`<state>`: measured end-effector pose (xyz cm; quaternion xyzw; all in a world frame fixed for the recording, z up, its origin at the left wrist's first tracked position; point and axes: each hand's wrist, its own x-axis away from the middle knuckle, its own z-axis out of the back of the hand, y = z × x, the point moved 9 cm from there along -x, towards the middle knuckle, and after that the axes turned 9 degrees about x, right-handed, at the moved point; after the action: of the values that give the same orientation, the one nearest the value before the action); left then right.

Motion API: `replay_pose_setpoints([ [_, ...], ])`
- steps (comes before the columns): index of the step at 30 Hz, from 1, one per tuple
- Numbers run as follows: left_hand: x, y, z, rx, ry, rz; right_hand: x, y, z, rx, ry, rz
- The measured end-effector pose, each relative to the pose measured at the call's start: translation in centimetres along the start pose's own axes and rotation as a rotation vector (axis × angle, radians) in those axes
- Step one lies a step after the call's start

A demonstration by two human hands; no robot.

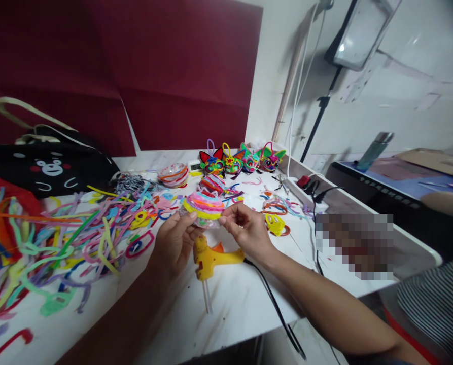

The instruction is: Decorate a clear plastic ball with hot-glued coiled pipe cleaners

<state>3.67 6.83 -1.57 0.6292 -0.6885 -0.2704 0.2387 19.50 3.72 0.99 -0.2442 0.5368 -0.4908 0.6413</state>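
A rounded shell [203, 204] banded with pink, orange and yellow fuzzy pipe cleaners is held between my two hands, its lower part clear and shiny. My left hand [175, 241] grips its left side, thumb on the near edge. At the right edge, my right hand [247, 230] pinches the rim or a strand there; its fingertips partly hide which. Just below my hands, a yellow hot glue gun [214, 258] lies on the white table [165, 309], with glue sticks poking from its back. Behind the held shell sit another striped shell [213, 183] and a rounder one [173, 175].
Loose pipe cleaners [89, 238] cover the table's left side, before a black bag [47, 170]. Several colourful animal-head ornaments [251, 158] stand at the back. A power strip [306, 195] and a black cord [272, 296] lie right. A person in a striped top [431, 304] is at far right.
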Motion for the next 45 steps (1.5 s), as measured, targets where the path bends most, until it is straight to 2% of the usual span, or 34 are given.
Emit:
replay_pose_setpoints([
  [6, 0.0, -0.1, 0.2, 0.050, 0.057, 0.029, -0.3, 0.6, -0.5, -0.160, -0.051, -0.073],
  [11, 0.1, -0.3, 0.5, 0.072, 0.138, 0.059, -0.4, 1.3, -0.5, -0.288, -0.030, -0.175],
  [21, 0.1, -0.3, 0.2, 0.053, 0.114, 0.097, -0.7, 1.8, -0.9, -0.357, -0.111, -0.304],
  [25, 0.2, -0.5, 0.3, 0.050, 0.121, 0.143, -0.9, 2.0, -0.4, -0.320, -0.093, -0.284],
  [30, 0.1, -0.9, 0.6, 0.105, 0.144, 0.228, -1.3, 1.9, 0.9, -0.224, -0.009, -0.220],
  [38, 0.3, -1.5, 0.1, 0.209, 0.117, 0.324, -0.9, 1.3, -2.0, -0.442, -0.274, -0.254],
  [41, 0.5, -1.7, -0.2, 0.208, 0.087, 0.330, -0.8, 1.1, -2.1, -0.458, -0.286, -0.227],
  [45, 0.5, -1.4, -0.5, 0.216, 0.047, 0.284, -0.9, 1.3, -1.7, -0.405, -0.210, -0.159],
])
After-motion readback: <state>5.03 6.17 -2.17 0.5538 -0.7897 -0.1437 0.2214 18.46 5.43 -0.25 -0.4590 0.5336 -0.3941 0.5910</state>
